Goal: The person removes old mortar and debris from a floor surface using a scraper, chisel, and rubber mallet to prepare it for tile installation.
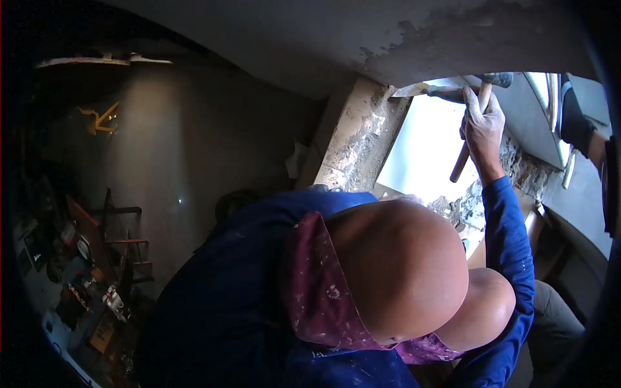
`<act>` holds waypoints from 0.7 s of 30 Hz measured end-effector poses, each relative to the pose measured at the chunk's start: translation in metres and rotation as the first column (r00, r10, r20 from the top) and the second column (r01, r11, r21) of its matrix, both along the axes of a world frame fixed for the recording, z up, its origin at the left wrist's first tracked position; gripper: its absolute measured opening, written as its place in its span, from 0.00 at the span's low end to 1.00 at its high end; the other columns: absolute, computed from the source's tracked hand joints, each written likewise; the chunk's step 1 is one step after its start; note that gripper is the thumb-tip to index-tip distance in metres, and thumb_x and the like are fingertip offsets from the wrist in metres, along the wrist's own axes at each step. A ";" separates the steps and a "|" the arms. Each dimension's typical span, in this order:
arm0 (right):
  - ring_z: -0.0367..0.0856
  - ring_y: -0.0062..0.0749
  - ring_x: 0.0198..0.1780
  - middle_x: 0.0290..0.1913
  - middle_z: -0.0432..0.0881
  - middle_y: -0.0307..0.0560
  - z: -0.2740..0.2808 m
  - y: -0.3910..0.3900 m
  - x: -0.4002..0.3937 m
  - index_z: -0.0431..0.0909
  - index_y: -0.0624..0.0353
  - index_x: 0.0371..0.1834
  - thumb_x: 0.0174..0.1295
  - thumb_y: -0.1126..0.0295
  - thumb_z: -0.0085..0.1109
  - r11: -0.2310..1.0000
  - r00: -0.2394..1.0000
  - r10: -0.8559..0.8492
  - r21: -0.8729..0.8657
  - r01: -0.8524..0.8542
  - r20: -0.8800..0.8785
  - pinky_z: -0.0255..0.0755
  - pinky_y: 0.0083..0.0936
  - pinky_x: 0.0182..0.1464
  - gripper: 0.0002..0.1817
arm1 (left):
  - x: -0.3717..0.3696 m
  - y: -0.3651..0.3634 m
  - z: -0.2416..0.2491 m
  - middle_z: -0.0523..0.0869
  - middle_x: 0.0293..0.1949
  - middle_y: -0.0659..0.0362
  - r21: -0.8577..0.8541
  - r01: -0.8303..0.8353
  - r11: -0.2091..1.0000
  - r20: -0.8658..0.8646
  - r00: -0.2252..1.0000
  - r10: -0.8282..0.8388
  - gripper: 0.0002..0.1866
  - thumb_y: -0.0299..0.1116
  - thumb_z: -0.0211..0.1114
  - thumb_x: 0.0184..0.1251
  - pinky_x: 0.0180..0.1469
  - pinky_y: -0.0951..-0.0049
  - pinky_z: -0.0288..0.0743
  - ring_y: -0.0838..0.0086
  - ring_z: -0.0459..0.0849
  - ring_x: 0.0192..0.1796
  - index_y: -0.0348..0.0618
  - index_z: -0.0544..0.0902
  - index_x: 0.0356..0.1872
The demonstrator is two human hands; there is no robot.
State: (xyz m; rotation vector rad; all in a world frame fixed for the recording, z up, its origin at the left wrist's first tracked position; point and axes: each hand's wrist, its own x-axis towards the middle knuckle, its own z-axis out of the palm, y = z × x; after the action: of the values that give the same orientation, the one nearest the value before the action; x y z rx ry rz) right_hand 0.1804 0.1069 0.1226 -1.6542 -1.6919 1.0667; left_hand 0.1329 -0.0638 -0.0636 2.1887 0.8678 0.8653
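My right hand (485, 123), dusted pale, reaches toward the top of the head view with its fingers closed round a hammer (460, 163). The hammer's wooden handle slants down to the left, and its dark head lies above the fingers. A dark-handled tool with a flat blade (445, 94) also extends left from the same hand; whether it is a trowel is hard to make out. Its pale tip is close to a rough mortar-covered edge (369, 126). Beneath the hand lies a bright white surface (417, 145). My left hand is out of sight.
Two bare knees (398, 265) and blue sleeves fill the foreground. A grey wall (284, 39) with a damp patch overhangs the top. At right, another person's dark shoe (574, 116) stands near pale slabs (543, 110). Cluttered tools and shelving (97, 258) are at left.
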 end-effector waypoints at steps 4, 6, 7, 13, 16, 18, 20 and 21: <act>0.68 0.15 0.15 0.19 0.71 0.32 -0.005 0.005 0.001 0.78 0.62 0.44 0.74 0.61 0.59 1.000 1.000 -0.004 0.022 0.004 0.002 0.62 0.17 0.16 0.14 | -0.029 -0.021 0.010 0.75 0.63 0.41 -0.269 0.158 0.950 -0.079 0.980 -0.185 0.27 0.40 0.62 0.67 0.69 0.54 0.66 0.46 0.73 0.66 0.35 0.76 0.63; 0.67 0.14 0.14 0.18 0.69 0.31 -0.002 0.004 -0.002 0.76 0.61 0.43 0.74 0.61 0.59 0.999 0.996 -0.027 -0.028 0.024 -0.083 0.61 0.17 0.15 0.13 | -0.050 -0.025 0.022 0.74 0.65 0.41 -0.431 0.218 0.876 -0.067 0.960 -0.272 0.27 0.39 0.62 0.67 0.69 0.54 0.66 0.45 0.73 0.66 0.34 0.75 0.64; 0.66 0.14 0.14 0.18 0.69 0.30 -0.002 0.004 -0.001 0.75 0.60 0.43 0.74 0.61 0.60 0.998 0.993 -0.027 -0.052 0.021 -0.116 0.61 0.16 0.15 0.13 | -0.061 -0.023 0.032 0.73 0.65 0.40 -0.509 0.232 0.829 -0.047 0.954 -0.296 0.27 0.38 0.62 0.67 0.69 0.54 0.66 0.45 0.73 0.66 0.34 0.75 0.64; 0.65 0.14 0.13 0.17 0.67 0.29 0.002 -0.008 0.009 0.74 0.59 0.42 0.74 0.62 0.60 0.985 0.979 -0.035 -0.171 0.001 -0.199 0.60 0.17 0.14 0.12 | -0.075 0.044 0.088 0.74 0.64 0.40 -0.442 -0.353 0.825 0.252 0.833 0.492 0.28 0.33 0.62 0.65 0.69 0.54 0.67 0.45 0.74 0.65 0.34 0.73 0.65; 0.65 0.13 0.14 0.17 0.68 0.29 -0.002 -0.010 0.014 0.75 0.60 0.44 0.73 0.62 0.61 0.987 0.978 -0.011 -0.161 -0.023 -0.210 0.59 0.17 0.15 0.12 | -0.068 0.095 0.099 0.78 0.59 0.42 -0.087 -0.644 0.760 0.327 0.702 0.633 0.29 0.30 0.64 0.63 0.68 0.54 0.68 0.47 0.76 0.62 0.36 0.72 0.66; 0.65 0.13 0.14 0.17 0.68 0.29 -0.004 -0.013 0.017 0.76 0.60 0.44 0.73 0.62 0.61 0.986 0.977 -0.012 -0.164 -0.024 -0.211 0.59 0.17 0.15 0.12 | -0.063 0.110 0.094 0.78 0.58 0.42 -0.008 -0.633 0.774 0.263 0.745 0.613 0.29 0.30 0.65 0.63 0.68 0.53 0.68 0.47 0.77 0.62 0.37 0.71 0.66; 0.65 0.13 0.14 0.18 0.68 0.29 -0.004 -0.009 0.019 0.76 0.60 0.44 0.73 0.62 0.61 0.987 0.975 0.017 -0.152 -0.052 -0.219 0.59 0.17 0.15 0.12 | -0.062 0.123 0.093 0.78 0.58 0.42 -0.043 -0.572 0.819 0.191 0.800 0.569 0.28 0.31 0.66 0.62 0.67 0.52 0.68 0.46 0.77 0.62 0.38 0.73 0.64; 0.65 0.13 0.15 0.18 0.69 0.30 -0.004 -0.007 0.021 0.77 0.60 0.45 0.73 0.61 0.61 0.987 0.981 0.034 -0.147 -0.063 -0.190 0.60 0.17 0.16 0.12 | -0.061 0.130 0.092 0.79 0.58 0.42 -0.066 -0.549 0.833 0.180 0.815 0.551 0.27 0.31 0.66 0.62 0.67 0.51 0.69 0.46 0.77 0.61 0.39 0.73 0.63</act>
State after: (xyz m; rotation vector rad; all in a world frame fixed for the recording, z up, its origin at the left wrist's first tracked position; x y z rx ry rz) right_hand 0.2012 0.0994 0.1190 -1.5553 -1.5690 1.3606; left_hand 0.0721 0.0658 0.0281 1.8129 1.4371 1.3149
